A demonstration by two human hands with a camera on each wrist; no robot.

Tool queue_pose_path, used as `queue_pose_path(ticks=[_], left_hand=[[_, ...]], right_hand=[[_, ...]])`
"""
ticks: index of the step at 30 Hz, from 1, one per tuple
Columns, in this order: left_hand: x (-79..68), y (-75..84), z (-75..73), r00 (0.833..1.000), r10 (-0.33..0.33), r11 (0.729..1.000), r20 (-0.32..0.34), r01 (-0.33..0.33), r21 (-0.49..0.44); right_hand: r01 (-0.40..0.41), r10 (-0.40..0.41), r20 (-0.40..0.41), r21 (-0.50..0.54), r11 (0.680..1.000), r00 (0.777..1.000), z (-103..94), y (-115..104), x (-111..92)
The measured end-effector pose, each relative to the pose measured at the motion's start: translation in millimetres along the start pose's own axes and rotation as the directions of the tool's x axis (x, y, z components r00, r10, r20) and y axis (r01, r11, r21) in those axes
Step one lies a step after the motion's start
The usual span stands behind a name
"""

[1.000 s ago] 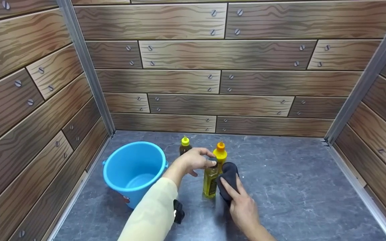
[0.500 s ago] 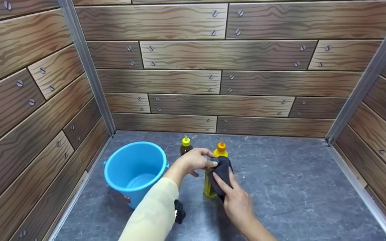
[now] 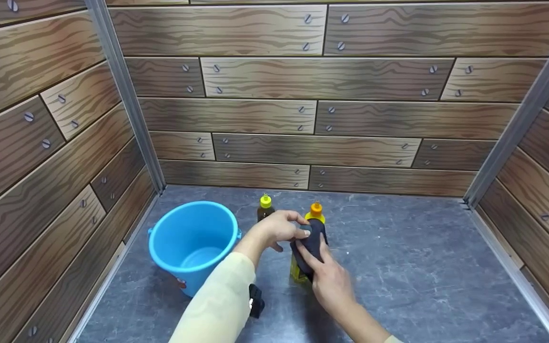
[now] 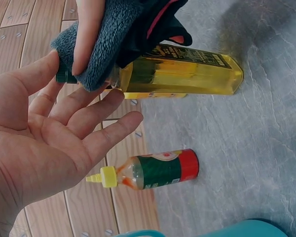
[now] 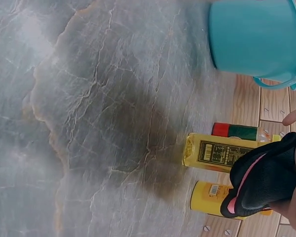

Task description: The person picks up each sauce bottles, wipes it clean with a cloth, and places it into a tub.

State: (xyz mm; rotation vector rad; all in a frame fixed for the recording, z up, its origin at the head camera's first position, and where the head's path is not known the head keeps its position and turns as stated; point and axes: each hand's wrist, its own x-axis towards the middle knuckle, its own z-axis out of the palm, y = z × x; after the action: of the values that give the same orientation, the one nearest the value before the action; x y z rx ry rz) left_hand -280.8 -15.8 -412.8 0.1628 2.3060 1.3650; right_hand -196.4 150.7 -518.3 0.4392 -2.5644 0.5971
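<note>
Thumb and index finger of my left hand [image 3: 279, 227] pinch the dark green cap [image 4: 64, 74] of an upright, clear bottle of yellow oil [image 4: 187, 74]; the other fingers spread beside its neck. My right hand [image 3: 334, 283] holds a folded dark cloth [image 3: 313, 243] with pink edging against the bottle's neck and upper side, hiding much of it. In the left wrist view, the cloth wraps over the neck right up to the cap. Behind stand a yellow squeeze bottle [image 5: 206, 196] with an orange top and a sauce bottle [image 4: 163, 169] with a yellow nozzle cap.
A blue bucket [image 3: 172, 270] stands to the left, close to my left forearm. The grey marbled surface [image 3: 427, 267] stretches away on the right. Wood-patterned panels [image 3: 265, 78] enclose the back and both sides, with metal strips at the corners.
My right hand has moved the cloth leftward and slightly up, from beside the oil bottle onto its neck and upper side. My left hand stays on the cap.
</note>
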Motion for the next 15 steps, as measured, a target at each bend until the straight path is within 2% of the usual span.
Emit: queue_pose_path(ticks=[6,15], left_hand=[[-1.4,0.6,-1.5,1.0,0.015,1.0,-0.001,-0.015,0.009],[-1.6,-0.9,-2.0,1.0,0.009,1.0,-0.004,-0.009,-0.008]], right_hand=[[-0.012,0.012,0.03,-0.023,1.0,0.999,6.1,-0.9,3.0],[0.042,-0.041,-0.078,0.004,0.999,0.996,21.1,2.5,-1.6]])
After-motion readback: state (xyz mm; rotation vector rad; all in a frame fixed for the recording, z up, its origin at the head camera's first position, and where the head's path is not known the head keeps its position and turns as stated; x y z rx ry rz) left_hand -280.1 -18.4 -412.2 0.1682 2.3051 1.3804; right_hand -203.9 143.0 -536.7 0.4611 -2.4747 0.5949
